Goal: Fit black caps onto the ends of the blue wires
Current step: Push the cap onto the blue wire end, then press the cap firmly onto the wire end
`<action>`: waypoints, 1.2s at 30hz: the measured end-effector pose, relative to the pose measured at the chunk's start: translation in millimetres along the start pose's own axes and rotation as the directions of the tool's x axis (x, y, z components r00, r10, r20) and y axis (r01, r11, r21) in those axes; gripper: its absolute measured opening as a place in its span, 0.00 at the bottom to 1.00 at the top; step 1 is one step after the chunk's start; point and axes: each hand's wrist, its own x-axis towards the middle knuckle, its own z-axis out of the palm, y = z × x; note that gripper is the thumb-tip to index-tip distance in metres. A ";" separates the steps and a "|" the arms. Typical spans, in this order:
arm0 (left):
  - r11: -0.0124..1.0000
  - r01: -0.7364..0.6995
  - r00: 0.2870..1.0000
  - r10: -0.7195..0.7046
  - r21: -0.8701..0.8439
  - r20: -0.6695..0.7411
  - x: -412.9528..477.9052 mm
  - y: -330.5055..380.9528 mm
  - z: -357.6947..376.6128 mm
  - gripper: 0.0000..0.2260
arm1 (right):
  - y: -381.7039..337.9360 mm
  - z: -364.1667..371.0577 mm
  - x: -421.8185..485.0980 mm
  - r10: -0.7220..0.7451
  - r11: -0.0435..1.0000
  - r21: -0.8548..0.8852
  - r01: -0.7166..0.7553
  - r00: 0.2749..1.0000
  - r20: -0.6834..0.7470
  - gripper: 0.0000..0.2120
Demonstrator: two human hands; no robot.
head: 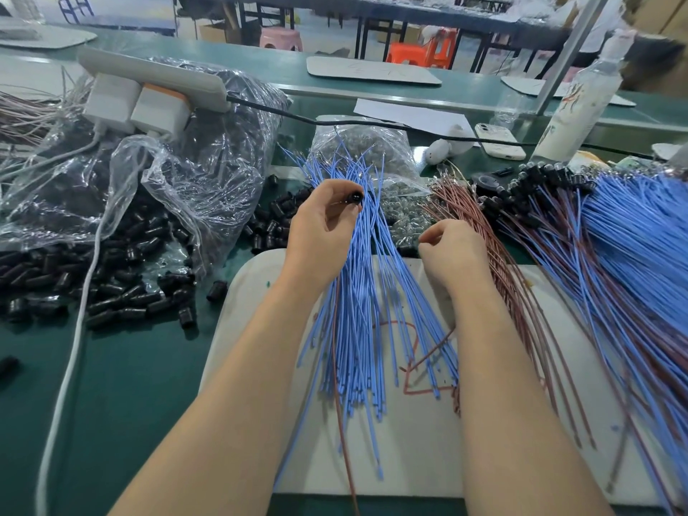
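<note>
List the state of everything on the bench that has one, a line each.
loose blue wires, fanned on the white board, near ends bare
left hand, pinching one black cap
right hand, fingers curled over the wires; grip unclear
plastic bag, open, loose caps spilled beside it
finished bundle, far ends already capped
power strip, two chargers plugged in
phone, face down

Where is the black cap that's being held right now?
In the head view, the small black plastic cap is pinched in the left hand, left of centre, over the fanned bundle of thin blue wires.
</note>
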 end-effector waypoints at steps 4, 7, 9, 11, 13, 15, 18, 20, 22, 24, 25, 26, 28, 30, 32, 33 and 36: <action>1.000 0.009 1.000 -0.009 -0.004 -0.012 0.6 -0.6 0.1 0.11 | -2.2 0.4 -2.9 -0.066 0.996 0.046 0.070 0.995 -0.077 0.07; 1.000 -0.011 1.000 0.011 0.015 -0.008 0.0 -0.5 1.4 0.11 | -5.2 2.6 -5.4 -0.132 0.990 0.039 0.137 0.986 -0.102 0.04; 0.999 -0.017 1.000 0.017 0.029 -0.003 -0.2 -0.8 2.1 0.10 | -7.7 6.3 -6.5 -0.136 0.991 0.004 0.137 0.989 -0.063 0.04; 0.999 -0.016 1.000 0.016 0.031 -0.002 0.0 -1.2 2.6 0.10 | -9.8 10.2 -7.3 -0.124 0.992 -0.013 0.124 0.992 -0.037 0.05; 0.999 -0.018 1.000 0.018 0.039 -0.004 -0.1 -1.4 3.1 0.10 | -12.1 13.1 -8.5 -0.115 0.993 -0.011 0.114 0.993 -0.033 0.09; 0.999 -0.019 1.000 0.020 0.048 -0.006 -0.2 -1.8 3.5 0.10 | -14.5 15.3 -9.0 -0.108 0.994 -0.006 0.108 0.994 -0.033 0.10; 0.998 -0.017 1.000 0.018 0.059 -0.012 -0.2 -2.4 3.4 0.10 | -17.4 16.4 -8.5 -0.071 0.997 0.004 0.071 0.997 -0.021 0.08; 0.998 -0.014 1.000 0.015 0.063 -0.011 0.2 -2.7 3.0 0.10 | -18.9 16.7 -7.8 -0.028 0.999 0.029 0.028 1.000 -0.014 0.06; 0.998 -0.011 1.000 0.012 0.066 -0.008 0.1 -2.8 2.8 0.10 | -19.6 17.7 -7.9 0.003 0.998 0.070 -0.003 1.000 -0.007 0.03; 0.998 -0.008 1.000 0.009 0.069 -0.005 -0.3 -3.1 2.7 0.10 | -18.6 17.9 -8.4 0.007 0.991 0.133 -0.003 1.000 -0.027 0.03; 0.998 -0.007 1.000 0.007 0.069 -0.003 -0.4 -3.1 2.7 0.10 | -17.2 16.5 -8.2 0.009 0.973 0.232 0.000 0.999 -0.036 0.03; 0.998 -0.005 1.000 0.005 0.069 -0.001 -0.7 -3.1 2.7 0.10 | -16.2 14.1 -8.3 0.008 0.927 0.375 0.006 0.999 -0.035 0.05; 0.998 -0.004 1.000 0.004 0.069 -0.002 -0.5 -2.8 2.5 0.10 | -16.2 5.8 -8.9 -0.033 0.749 0.662 0.030 0.999 -0.009 0.06; 0.998 -0.006 1.000 0.006 0.069 -0.003 0.1 -2.7 1.9 0.10 | -18.2 -2.0 -10.2 -0.117 0.559 0.828 0.042 0.993 0.029 0.07; 0.997 -0.011 1.000 0.011 0.071 -0.003 0.3 -2.5 2.1 0.10 | -20.5 -6.5 -12.6 -0.205 0.454 0.889 0.057 0.978 0.042 0.08; 0.997 -0.014 1.000 0.014 0.073 -0.002 0.2 -2.7 2.2 0.10 | -21.7 -7.7 -14.5 -0.241 0.435 0.898 0.067 0.969 0.044 0.08; 0.997 -0.015 1.000 0.015 0.080 0.002 -0.1 -3.3 2.0 0.10 | -24.3 -9.8 -20.6 -0.291 0.445 0.890 0.101 0.956 0.036 0.07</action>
